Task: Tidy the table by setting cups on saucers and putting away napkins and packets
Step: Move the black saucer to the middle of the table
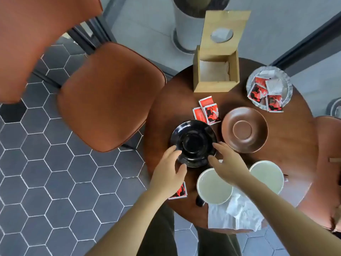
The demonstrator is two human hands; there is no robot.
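both hands on the black saucer (pixel 193 141) here, dead centre of the round wooden table (pixel 287 141). the left hand (pixel 168 174) takes the rim at seven o'clock, fingers spread and thumb out; the right hand (pixel 227 163) takes it at four o'clock, fingers also spread, tips on the rim. whether either one truly grips it, cannot tell. at three o'clock, just beside it, the brown saucer (pixel 244 129) lies bare. two cups at five o'clock: the near cup (pixel 214 186) and the far cup (pixel 267 175), both partly under the right forearm. crumpled napkins (pixel 238 215) lie at the table's six o'clock edge. three red packets (pixel 207 112) sit at twelve o'clock of the black saucer, and one lone packet (pixel 180 191) peeks from under the left wrist. the wooden napkin box (pixel 215 71) stands open at the far side, the packet dish (pixel 269 88) at two o'clock.
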